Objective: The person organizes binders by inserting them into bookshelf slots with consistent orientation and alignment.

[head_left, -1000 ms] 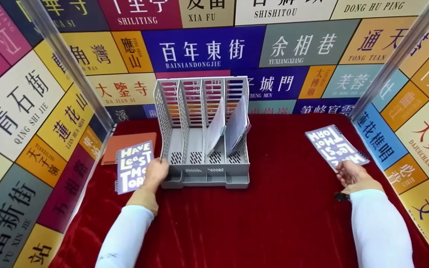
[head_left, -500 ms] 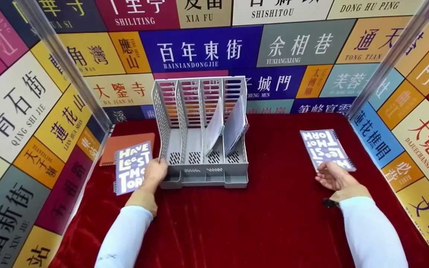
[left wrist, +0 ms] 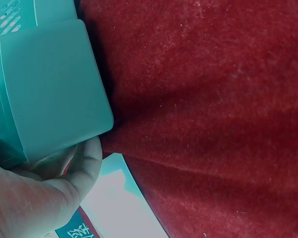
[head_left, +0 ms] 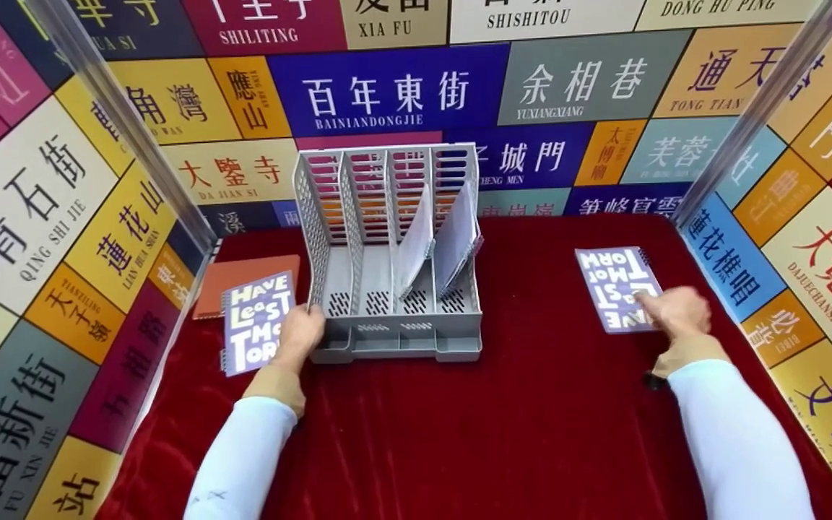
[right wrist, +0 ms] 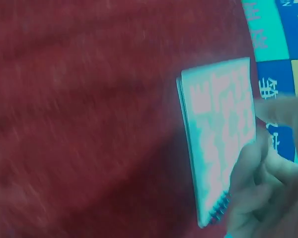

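In the head view my left hand (head_left: pixel 300 335) grips the front left corner of a grey desk file organizer (head_left: pixel 396 328). The left wrist view shows the fingers curled against the lower edge of the organizer (left wrist: pixel 59 89). On the right, a purple spiral notebook (head_left: pixel 607 285) lies on the red cloth, its white lettering upside down. My right hand (head_left: pixel 679 312), slightly blurred, is at its right edge with a finger reaching over the cover. In the right wrist view fingers touch or nearly touch the notebook (right wrist: pixel 213 114) near its spiral binding.
Two thin notebooks (head_left: pixel 456 245) lean in the organizer's right-hand slots. Left of it, another purple notebook (head_left: pixel 250 318) partly overlaps an orange-brown notebook (head_left: pixel 232 278). The red cloth (head_left: pixel 495 433) covers the table, and walls with coloured name signs (head_left: pixel 401 90) enclose it.
The right-hand notebook has shifted left and turned to lie straighter. My right hand has moved from its lower left corner to its right edge. The left hand stays on the organizer.
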Motion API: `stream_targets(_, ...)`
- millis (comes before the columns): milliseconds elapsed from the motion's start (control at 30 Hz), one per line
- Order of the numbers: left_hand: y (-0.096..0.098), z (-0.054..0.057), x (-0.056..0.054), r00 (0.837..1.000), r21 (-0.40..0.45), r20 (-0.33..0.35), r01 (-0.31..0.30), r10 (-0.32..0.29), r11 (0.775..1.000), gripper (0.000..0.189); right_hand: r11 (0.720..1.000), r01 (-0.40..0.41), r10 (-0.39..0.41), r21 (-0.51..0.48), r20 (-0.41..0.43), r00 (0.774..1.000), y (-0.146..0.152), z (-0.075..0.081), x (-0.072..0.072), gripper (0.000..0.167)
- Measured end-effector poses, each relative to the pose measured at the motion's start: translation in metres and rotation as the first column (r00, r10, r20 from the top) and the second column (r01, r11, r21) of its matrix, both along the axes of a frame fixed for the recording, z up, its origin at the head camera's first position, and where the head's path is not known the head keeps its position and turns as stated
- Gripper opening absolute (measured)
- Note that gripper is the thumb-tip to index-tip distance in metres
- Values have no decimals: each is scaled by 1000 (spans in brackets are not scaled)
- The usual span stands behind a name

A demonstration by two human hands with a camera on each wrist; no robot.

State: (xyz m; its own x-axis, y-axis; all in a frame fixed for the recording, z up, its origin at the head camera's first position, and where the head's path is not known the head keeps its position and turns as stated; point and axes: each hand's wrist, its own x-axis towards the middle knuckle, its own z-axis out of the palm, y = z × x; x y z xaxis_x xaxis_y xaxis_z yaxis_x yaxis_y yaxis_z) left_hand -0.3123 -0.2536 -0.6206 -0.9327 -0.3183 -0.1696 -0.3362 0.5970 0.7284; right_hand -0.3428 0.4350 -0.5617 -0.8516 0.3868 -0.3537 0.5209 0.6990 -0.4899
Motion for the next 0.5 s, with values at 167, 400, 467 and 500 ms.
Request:
stream_targets(167,2,5,2,1000,29,13,2,-2,1000,43,993,-12,16,114,-35,999,6,22,1,84)
stream_targets(400,-23,-44,-27,1000,10,7,6,-7,1000,42,991,-86,76,100,106,991,12,4,-13,110)
stream_targets(467,-28,-56,-34,999,14,34,14,-14,1000,44,986,-112,96,122,126,987,18,-13,-18,114)
stream_targets(500,-34,-70,-41,999,9,34,17,-17,1000,44,984,-117,100,132,130,986,20,-20,-20,114)
